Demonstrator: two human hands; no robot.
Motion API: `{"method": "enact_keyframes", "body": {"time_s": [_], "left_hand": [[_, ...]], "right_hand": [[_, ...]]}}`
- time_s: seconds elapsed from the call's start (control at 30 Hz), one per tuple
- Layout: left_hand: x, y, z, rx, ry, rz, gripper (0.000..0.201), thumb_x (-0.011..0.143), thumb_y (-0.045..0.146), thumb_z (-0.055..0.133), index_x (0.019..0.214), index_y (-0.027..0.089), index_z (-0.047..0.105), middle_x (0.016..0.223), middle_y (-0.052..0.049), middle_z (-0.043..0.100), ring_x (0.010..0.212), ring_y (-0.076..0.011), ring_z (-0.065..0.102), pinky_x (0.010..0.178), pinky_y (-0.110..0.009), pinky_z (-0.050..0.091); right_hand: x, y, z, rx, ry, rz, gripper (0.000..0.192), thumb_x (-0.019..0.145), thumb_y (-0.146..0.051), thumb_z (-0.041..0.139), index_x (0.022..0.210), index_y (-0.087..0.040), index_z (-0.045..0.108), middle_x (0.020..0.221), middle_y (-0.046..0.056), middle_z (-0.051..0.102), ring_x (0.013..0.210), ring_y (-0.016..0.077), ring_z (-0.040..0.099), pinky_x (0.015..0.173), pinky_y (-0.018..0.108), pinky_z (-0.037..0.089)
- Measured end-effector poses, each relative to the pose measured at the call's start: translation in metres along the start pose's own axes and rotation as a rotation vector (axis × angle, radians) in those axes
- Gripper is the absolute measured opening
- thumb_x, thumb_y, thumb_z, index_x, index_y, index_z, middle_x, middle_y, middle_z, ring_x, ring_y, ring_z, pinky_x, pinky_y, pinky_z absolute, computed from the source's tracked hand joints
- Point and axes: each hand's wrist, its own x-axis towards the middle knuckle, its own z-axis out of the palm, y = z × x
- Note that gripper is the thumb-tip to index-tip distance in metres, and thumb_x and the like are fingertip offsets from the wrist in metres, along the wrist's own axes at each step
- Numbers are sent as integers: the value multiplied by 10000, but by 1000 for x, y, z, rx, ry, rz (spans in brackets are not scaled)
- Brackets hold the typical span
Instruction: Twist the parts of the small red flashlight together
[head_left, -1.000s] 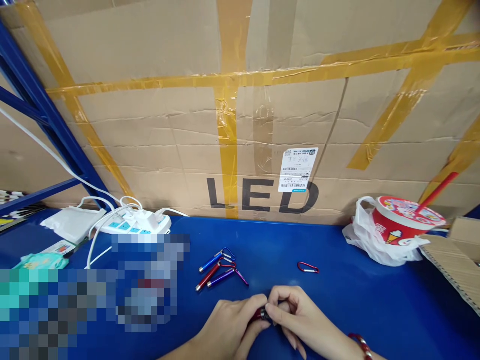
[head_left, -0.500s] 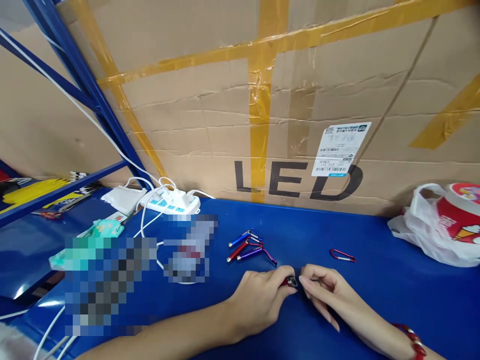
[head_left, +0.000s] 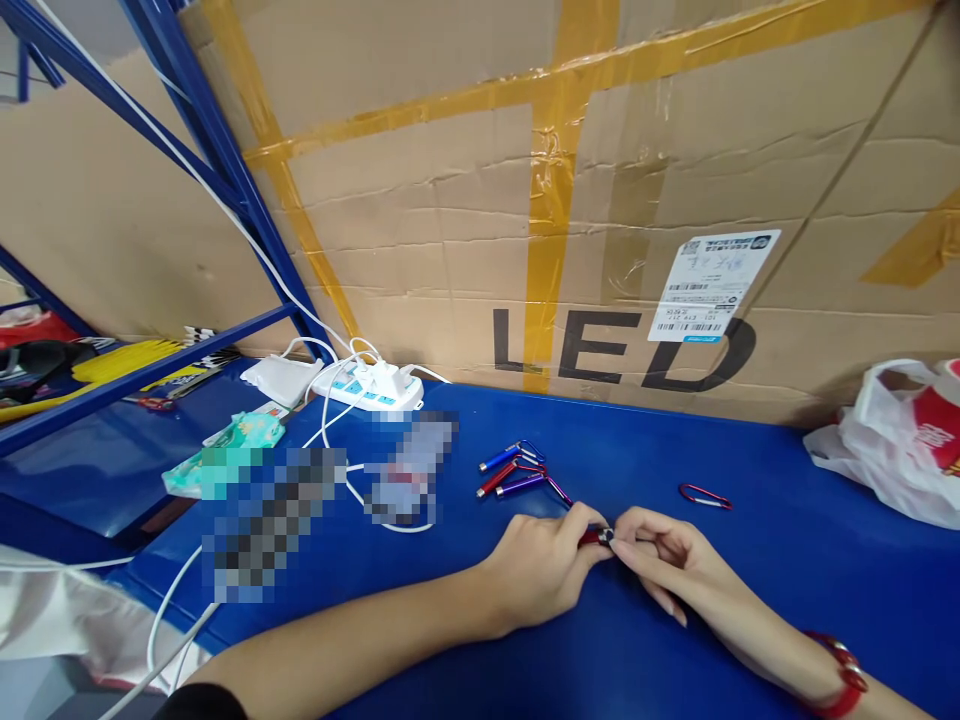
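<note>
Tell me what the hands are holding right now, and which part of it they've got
Both hands pinch one small red flashlight just above the blue table. The left hand grips its red barrel; the right hand has fingertips on the dark end cap.

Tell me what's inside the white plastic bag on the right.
The white plastic bag holds a red printed container, partly showing at the frame edge. Its lower part and anything else inside are covered by the bag.

- Red torch (head_left: 598,536): mostly hidden between left hand (head_left: 541,570) and right hand (head_left: 664,556).
- Bag (head_left: 892,450): cut off at right edge.
- Two pixelated patches (head_left: 262,515) left of the hands: contents unreadable.
</note>
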Motion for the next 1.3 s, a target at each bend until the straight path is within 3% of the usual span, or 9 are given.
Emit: {"method": "enact_keyframes", "body": {"time_s": [0.43, 0.6, 0.93, 1.17, 1.23, 1.3], "left_hand": [[-1, 2, 0, -10, 14, -30, 154, 922, 263, 460, 1036, 168, 421, 887, -48, 698, 733, -225, 694, 597, -289, 529], [0, 0, 3, -31, 25, 14, 138, 927, 278, 446, 998, 160, 434, 895, -65, 701, 756, -222, 694, 604, -277, 528], [2, -4, 3, -34, 202, 116, 234, 967, 328, 342, 980, 166, 510, 781, -14, 692, 655, -145, 669, 605, -221, 484], [5, -4, 4, -17, 260, 97, 276, 973, 363, 325, 989, 184, 535, 800, -4, 693, 671, -135, 656, 637, -220, 469], [6, -4, 4, -15, 266, 89, 292, 971, 376, 323, 982, 183, 541, 784, -3, 694, 648, -133, 648, 624, -220, 466], [6, -4, 3, -21, 263, 88, 303, 969, 380, 325, 967, 176, 549, 776, -2, 693, 634, -131, 642, 610, -222, 462]], "right_hand": [[-2, 1, 3, 89, 115, -41, 345, 761, -495, 610, 876, -171, 580, 496, -90, 394, 354, 28, 304, 355, 169, 236], [0, 1, 1, 81, 109, 6, 394, 743, -517, 615, 911, -160, 602, 417, -99, 383, 337, 40, 328, 367, 179, 235], [1, 0, -6, 59, 110, 59, 444, 732, -543, 614, 942, -152, 645, 349, -83, 414, 323, 76, 374, 413, 230, 279], [3, 13, -11, 55, 108, 61, 395, 775, -493, 604, 982, -161, 658, 343, -76, 450, 298, 65, 412, 395, 207, 344], [5, 19, -11, 68, 124, 43, 380, 755, -482, 629, 963, -167, 675, 403, -48, 520, 295, 70, 449, 366, 205, 357], [7, 25, -11, 88, 145, 17, 358, 725, -475, 659, 925, -180, 695, 611, 15, 641, 294, 64, 479, 324, 205, 365]]}}
